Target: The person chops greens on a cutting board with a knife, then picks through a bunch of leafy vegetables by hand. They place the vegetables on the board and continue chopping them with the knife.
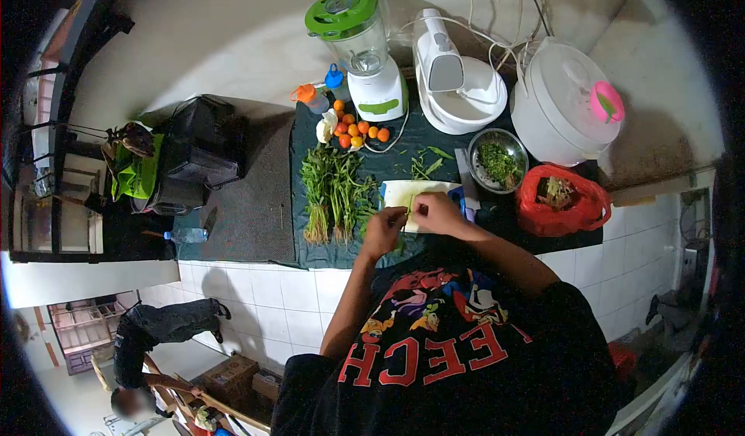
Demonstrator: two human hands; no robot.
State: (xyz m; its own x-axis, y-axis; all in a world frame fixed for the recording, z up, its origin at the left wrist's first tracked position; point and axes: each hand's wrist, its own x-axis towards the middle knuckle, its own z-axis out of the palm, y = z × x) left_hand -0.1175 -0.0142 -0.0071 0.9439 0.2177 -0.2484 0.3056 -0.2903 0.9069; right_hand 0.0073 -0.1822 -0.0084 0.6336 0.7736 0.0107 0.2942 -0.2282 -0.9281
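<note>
My left hand [383, 231] and my right hand [437, 214] meet over a white cutting board [397, 190] with blue edges. Between their pinched fingertips is a thin green stem [410, 204]; its ends are partly hidden by the fingers. Left of the board lie bundles of leafy greens [335, 184], with pale roots toward me. Some loose leaves [423, 164] are scattered just behind the board. To the right, a metal bowl [497, 187] contains picked green pieces. Beside it, a red plastic bag [535, 217] stands open with pale root or stem scraps inside.
Behind the greens are orange fruits [351, 129], a blender [378, 90] and orange- and blue-capped bottles. A white stand mixer [466, 114] and large white rice cooker [555, 102] line the wall. A water bottle [186, 236] lies far left. Another person [155, 335] is at lower left.
</note>
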